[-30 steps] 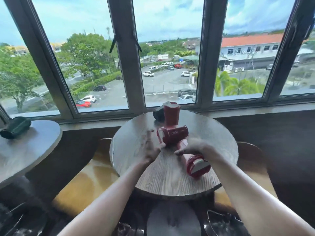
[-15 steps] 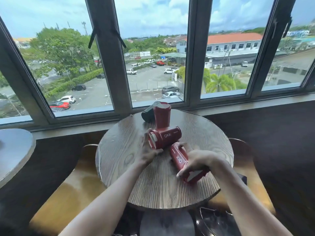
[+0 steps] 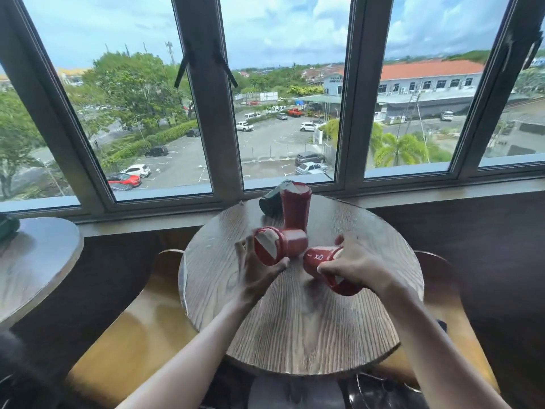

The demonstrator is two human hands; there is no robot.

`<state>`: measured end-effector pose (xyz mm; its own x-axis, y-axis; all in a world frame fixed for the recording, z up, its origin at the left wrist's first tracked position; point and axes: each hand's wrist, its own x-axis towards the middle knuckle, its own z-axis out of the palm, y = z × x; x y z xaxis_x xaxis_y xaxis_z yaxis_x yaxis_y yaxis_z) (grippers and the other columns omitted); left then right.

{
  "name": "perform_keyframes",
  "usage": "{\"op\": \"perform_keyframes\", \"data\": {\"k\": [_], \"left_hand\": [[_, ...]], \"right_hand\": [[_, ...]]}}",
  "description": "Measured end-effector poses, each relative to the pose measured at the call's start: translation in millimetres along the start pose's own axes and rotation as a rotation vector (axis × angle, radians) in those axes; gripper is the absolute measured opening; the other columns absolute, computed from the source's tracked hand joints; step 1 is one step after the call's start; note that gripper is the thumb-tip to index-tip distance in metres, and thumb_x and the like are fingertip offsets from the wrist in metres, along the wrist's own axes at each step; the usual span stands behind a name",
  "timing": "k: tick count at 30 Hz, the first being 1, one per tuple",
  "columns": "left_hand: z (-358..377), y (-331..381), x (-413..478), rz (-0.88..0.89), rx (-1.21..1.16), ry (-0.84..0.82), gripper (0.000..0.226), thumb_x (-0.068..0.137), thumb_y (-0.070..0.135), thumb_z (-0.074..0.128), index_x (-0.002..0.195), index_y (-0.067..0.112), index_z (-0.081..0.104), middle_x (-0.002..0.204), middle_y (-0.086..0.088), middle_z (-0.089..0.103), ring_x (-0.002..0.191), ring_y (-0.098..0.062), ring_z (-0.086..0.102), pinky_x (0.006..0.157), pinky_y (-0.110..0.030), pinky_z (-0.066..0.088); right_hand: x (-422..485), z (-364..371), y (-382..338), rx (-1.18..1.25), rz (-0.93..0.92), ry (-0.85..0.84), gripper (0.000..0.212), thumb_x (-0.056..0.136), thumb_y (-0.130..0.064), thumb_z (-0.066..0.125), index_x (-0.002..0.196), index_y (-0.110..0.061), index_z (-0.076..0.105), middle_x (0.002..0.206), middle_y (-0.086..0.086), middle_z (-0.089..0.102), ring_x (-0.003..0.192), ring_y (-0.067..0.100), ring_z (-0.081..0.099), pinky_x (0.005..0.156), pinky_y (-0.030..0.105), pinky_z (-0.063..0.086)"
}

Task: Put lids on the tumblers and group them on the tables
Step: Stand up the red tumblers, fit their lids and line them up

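Note:
Three red lidded tumblers are on the round wooden table (image 3: 295, 326). One red tumbler (image 3: 295, 205) stands upright at the back. A second red tumbler (image 3: 283, 245) is tipped on its side with its lid toward me, and my left hand (image 3: 256, 270) grips its lid end. My right hand (image 3: 356, 262) holds the third red tumbler (image 3: 319, 259), also tilted, with white lettering showing. A dark green tumbler (image 3: 269, 200) lies on its side behind the upright red one.
A second round table (image 3: 38, 261) stands at the left with a dark green object (image 3: 7, 227) at its far edge. Tan wooden chairs (image 3: 132, 329) flank the middle table. A windowsill and large windows (image 3: 280, 98) run behind.
My left hand has closed around the lid end of the middle tumbler. My right hand has lifted and turned its tumbler off the table. The camera has swung a little left.

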<state>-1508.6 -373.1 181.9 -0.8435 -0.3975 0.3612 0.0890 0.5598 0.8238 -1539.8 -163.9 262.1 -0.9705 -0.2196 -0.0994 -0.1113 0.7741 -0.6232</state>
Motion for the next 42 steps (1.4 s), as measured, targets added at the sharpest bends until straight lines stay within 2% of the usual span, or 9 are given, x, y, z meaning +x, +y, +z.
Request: {"op": "perform_keyframes", "data": {"k": [5,10,14,17,20,26,30,36,42], "left_hand": [[-10,9,15,0.055,0.034,0.052,0.091,0.063,0.029,0.087,0.141,0.027,0.039,0.124,-0.008,0.032,0.113,-0.018,0.044,0.092,-0.017,0.040],[-9,20,25,0.038,0.044,0.066,0.099,0.065,0.034,0.086,0.147,0.020,0.033,0.123,-0.004,0.030,0.113,-0.016,0.044,0.095,-0.019,0.037],[-1,17,35,0.016,0.059,0.120,0.090,0.061,0.043,0.086,0.136,0.020,0.041,0.123,-0.008,0.036,0.121,-0.026,0.047,0.103,-0.032,0.044],[3,12,37,-0.027,0.071,0.142,0.092,0.060,0.054,0.085,0.134,0.023,0.040,0.127,-0.010,0.045,0.121,-0.029,0.044,0.104,-0.049,0.042],[5,9,30,-0.045,0.071,0.160,0.097,0.061,0.060,0.082,0.139,0.028,0.035,0.137,-0.004,0.053,0.122,-0.030,0.044,0.104,-0.049,0.038],[3,-10,6,-0.068,-0.038,0.051,0.107,0.058,0.065,0.076,0.146,0.038,0.021,0.132,0.010,0.052,0.118,-0.018,0.044,0.097,-0.037,0.034],[4,-17,-2,-0.145,-0.141,-0.044,0.082,0.074,0.030,0.085,0.139,0.020,0.036,0.119,0.008,0.059,0.104,0.011,0.059,0.078,-0.008,0.046],[7,-19,1,-0.195,-0.112,-0.052,0.064,0.073,0.022,0.086,0.121,0.020,0.043,0.110,0.006,0.063,0.091,0.014,0.061,0.069,-0.005,0.047],[10,-13,2,-0.216,0.109,0.026,0.076,0.066,0.045,0.087,0.125,0.022,0.044,0.118,-0.001,0.047,0.111,-0.017,0.046,0.082,-0.031,0.037]], "right_hand": [[4,-8,-14,0.009,-0.040,0.127,0.061,0.067,-0.043,0.081,0.108,-0.022,0.042,0.108,0.003,0.044,0.096,0.020,0.048,0.085,0.032,0.044],[11,0,-22,0.007,-0.068,0.232,0.062,0.068,-0.060,0.075,0.112,-0.023,0.051,0.114,0.002,0.043,0.114,0.028,0.052,0.096,0.043,0.047],[25,10,-26,0.014,-0.096,0.318,0.076,0.072,-0.065,0.069,0.131,-0.023,0.051,0.130,0.007,0.040,0.124,0.033,0.044,0.098,0.044,0.043],[37,18,-28,0.058,-0.112,0.372,0.077,0.071,-0.068,0.068,0.129,-0.023,0.045,0.133,0.007,0.046,0.122,0.032,0.048,0.099,0.046,0.043],[45,30,-31,0.079,-0.136,0.394,0.074,0.070,-0.068,0.068,0.126,-0.024,0.048,0.132,0.005,0.053,0.120,0.030,0.052,0.099,0.044,0.041],[48,56,-27,0.135,-0.222,0.482,0.075,0.068,-0.066,0.072,0.128,-0.027,0.050,0.130,0.006,0.042,0.121,0.029,0.048,0.101,0.043,0.042],[44,69,-11,0.373,-0.323,0.572,0.095,0.060,-0.063,0.078,0.136,-0.025,0.037,0.129,0.009,0.041,0.122,0.025,0.045,0.102,0.048,0.045],[42,94,14,0.590,-0.256,0.488,0.120,0.055,-0.037,0.092,0.150,-0.020,0.021,0.139,0.009,0.036,0.134,0.017,0.033,0.107,0.028,0.032],[46,101,28,0.469,-0.105,0.357,0.107,0.049,-0.053,0.090,0.134,-0.017,0.035,0.119,0.001,0.037,0.118,0.021,0.035,0.100,0.038,0.039]]}}
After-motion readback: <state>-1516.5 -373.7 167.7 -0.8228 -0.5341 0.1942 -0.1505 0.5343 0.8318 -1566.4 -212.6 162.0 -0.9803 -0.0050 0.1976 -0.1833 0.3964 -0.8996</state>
